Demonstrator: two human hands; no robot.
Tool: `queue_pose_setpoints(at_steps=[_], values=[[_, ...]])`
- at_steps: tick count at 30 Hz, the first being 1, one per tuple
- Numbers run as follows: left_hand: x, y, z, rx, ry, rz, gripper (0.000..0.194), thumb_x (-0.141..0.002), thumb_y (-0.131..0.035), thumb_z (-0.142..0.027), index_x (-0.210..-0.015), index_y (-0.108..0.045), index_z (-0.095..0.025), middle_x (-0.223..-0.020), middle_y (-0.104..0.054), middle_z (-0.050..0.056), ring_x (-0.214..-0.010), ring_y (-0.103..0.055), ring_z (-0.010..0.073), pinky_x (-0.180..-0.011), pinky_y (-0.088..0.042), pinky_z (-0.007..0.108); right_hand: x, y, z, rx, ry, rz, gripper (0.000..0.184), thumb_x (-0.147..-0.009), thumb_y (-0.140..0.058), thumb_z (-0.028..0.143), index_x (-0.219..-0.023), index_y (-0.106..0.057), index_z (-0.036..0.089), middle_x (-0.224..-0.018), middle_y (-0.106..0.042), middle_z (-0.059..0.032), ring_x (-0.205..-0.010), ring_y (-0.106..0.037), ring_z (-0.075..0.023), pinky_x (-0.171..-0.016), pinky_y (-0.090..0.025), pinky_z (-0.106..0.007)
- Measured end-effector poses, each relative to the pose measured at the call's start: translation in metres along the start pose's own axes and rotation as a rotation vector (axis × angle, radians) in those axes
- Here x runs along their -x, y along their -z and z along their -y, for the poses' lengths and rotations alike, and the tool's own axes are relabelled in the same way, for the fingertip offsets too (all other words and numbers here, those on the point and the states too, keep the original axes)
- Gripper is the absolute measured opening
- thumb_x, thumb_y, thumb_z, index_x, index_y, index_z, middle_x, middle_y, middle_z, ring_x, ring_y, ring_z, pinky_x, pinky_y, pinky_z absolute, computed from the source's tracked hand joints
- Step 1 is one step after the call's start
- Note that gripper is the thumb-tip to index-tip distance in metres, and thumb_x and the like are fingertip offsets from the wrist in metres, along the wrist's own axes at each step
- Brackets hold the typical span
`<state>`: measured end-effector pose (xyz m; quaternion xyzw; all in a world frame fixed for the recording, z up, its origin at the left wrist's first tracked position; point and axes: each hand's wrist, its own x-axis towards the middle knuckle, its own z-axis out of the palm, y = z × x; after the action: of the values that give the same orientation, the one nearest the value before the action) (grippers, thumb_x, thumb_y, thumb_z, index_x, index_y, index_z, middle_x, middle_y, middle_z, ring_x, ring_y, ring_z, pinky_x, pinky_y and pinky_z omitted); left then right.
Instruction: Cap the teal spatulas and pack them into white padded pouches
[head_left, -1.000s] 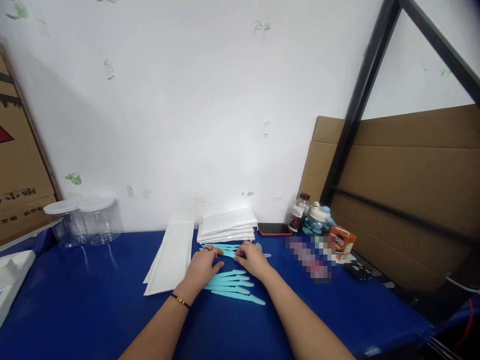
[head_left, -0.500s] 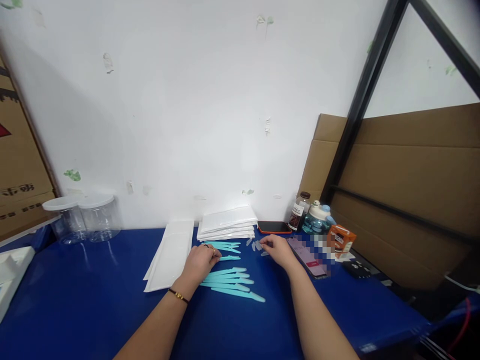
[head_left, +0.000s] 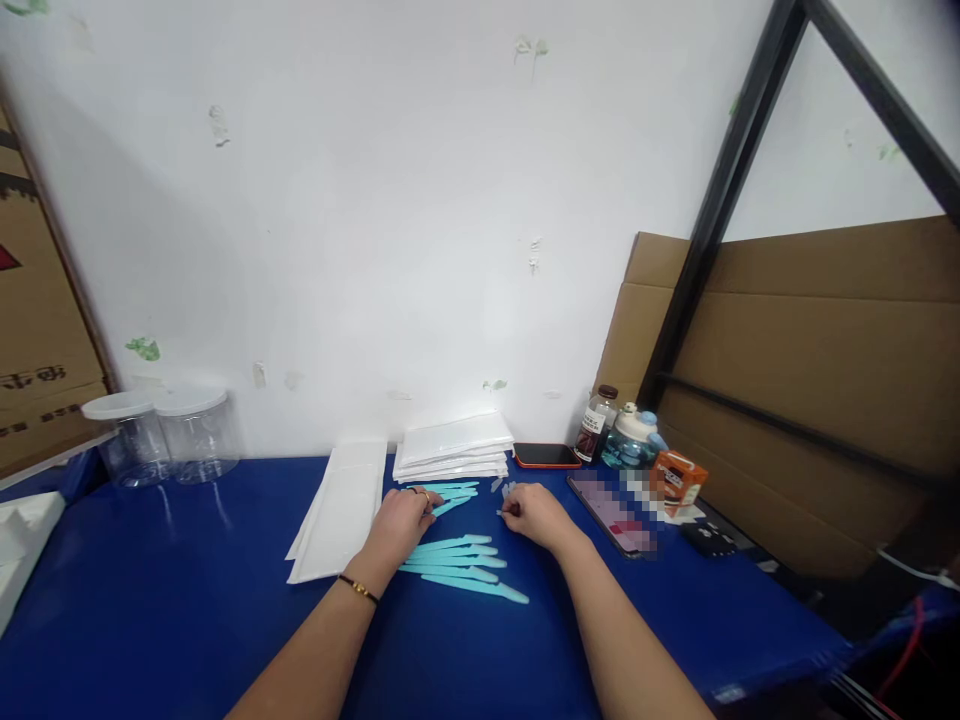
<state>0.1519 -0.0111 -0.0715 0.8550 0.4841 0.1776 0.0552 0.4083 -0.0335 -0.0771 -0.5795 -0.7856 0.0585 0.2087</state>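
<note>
My left hand [head_left: 401, 522], with a ring and a dark bracelet, pinches a turquoise eyebrow razor [head_left: 453, 503] whose tip points right and slightly up. More turquoise razors [head_left: 457, 487] lie just beyond it. A row of several razors [head_left: 469, 575], with pale covers on their blade ends, lies nearer to me. My right hand [head_left: 538, 515] is closed in a pinch on a small clear blade cap [head_left: 501, 512], partly hidden by the fingertips. Several loose clear caps [head_left: 496, 484] rest on the blue table beside and behind that hand.
White flat packets [head_left: 345, 510] lie left of my left hand, with a stack of packets [head_left: 454, 445] behind. Rightward are an orange-edged phone [head_left: 547, 456], another phone [head_left: 611, 515], a brown-capped bottle [head_left: 596, 425], a water bottle [head_left: 630, 440] and an orange box [head_left: 677, 480]. Clear jars [head_left: 196, 440] stand far left.
My right hand has moved left and slightly nearer, away from the loose caps, with a cap at its fingertips. The razor in my left hand has tilted upward at its tip.
</note>
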Motion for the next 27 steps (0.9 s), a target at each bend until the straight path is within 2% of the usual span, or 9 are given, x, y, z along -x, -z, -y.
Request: queue_pose_setpoints(at_steps=[4,8,15,22,27], values=[[0.001,0.000,0.001,0.067,-0.025,0.045,0.023,-0.077,-0.052,-0.018,-0.093,-0.066,-0.027,-0.085,-0.068,-0.002,-0.079,-0.060,0.0141,-0.070,-0.037,0.023,0.001,-0.004,0.005,-0.107,0.078,-0.004,0.015,-0.071,-0.055,0.011,-0.073,-0.069,0.017,-0.072,-0.063,-0.0024,-0.062,-0.055,-0.0121,-0.058,-0.039,-0.021],[0.002,0.003,0.001,0.110,-0.038,0.085,0.018,-0.077,-0.050,-0.020,-0.083,-0.067,-0.025,-0.081,-0.068,-0.003,-0.076,-0.059,0.0133,-0.067,-0.036,0.022,0.001,-0.006,0.005,-0.233,0.135,0.025,0.017,-0.077,-0.054,0.015,-0.082,-0.070,0.020,-0.077,-0.064,-0.0021,-0.067,-0.057,-0.0123,-0.062,-0.042,-0.021],[0.002,0.005,-0.001,0.118,-0.009,0.086,0.020,-0.079,-0.047,-0.020,-0.083,-0.066,-0.025,-0.082,-0.069,-0.003,-0.077,-0.059,0.0136,-0.069,-0.036,0.022,-0.002,-0.009,0.009,-0.273,0.170,0.034,0.018,-0.078,-0.054,0.015,-0.083,-0.070,0.020,-0.081,-0.065,-0.0028,-0.075,-0.058,-0.0139,-0.070,-0.043,-0.023],[0.002,0.006,-0.006,0.124,-0.027,0.111,0.021,-0.079,-0.047,-0.021,-0.084,-0.067,-0.025,-0.079,-0.068,-0.002,-0.073,-0.059,0.0135,-0.068,-0.036,0.022,-0.003,-0.013,0.018,-0.288,0.196,0.029,0.017,-0.079,-0.054,0.014,-0.081,-0.070,0.019,-0.079,-0.064,-0.0030,-0.074,-0.058,-0.0136,-0.068,-0.043,-0.022],[0.003,0.005,0.000,0.123,-0.009,0.105,0.022,-0.078,-0.046,-0.021,-0.083,-0.067,-0.026,-0.078,-0.068,-0.003,-0.073,-0.059,0.0135,-0.067,-0.036,0.022,-0.001,-0.008,0.013,-0.283,0.159,0.041,0.018,-0.078,-0.054,0.014,-0.081,-0.070,0.020,-0.079,-0.065,-0.0027,-0.073,-0.058,-0.0136,-0.068,-0.043,-0.023]])
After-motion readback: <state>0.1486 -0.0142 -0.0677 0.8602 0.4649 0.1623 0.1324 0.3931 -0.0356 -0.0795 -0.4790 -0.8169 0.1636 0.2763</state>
